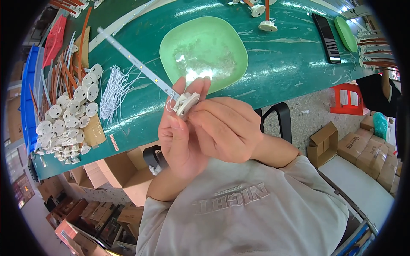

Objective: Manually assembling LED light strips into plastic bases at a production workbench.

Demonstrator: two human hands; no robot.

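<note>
In my left hand (177, 145) is a slim LED light strip (141, 66) with a round white plastic base (186, 104). The strip points up to the left, and a thin white wire loops beside the base. My left thumb and fingers close around that base. From the right, my right hand (228, 128) meets it, its fingers curled and pinched against the base's lower edge. Whatever may lie between the right fingertips is hidden. Just beyond both hands stands a light green plastic basin (241, 51) holding many small clear pieces.
Left on the green table (282, 72) lie a bundle of white wires (114, 96) and a heap of round-based light strips (70, 113) beside a blue tray (29, 98). A black phone-like slab (326, 38) and a small green dish (345, 34) are far right. Cardboard boxes (128, 168) stand below.
</note>
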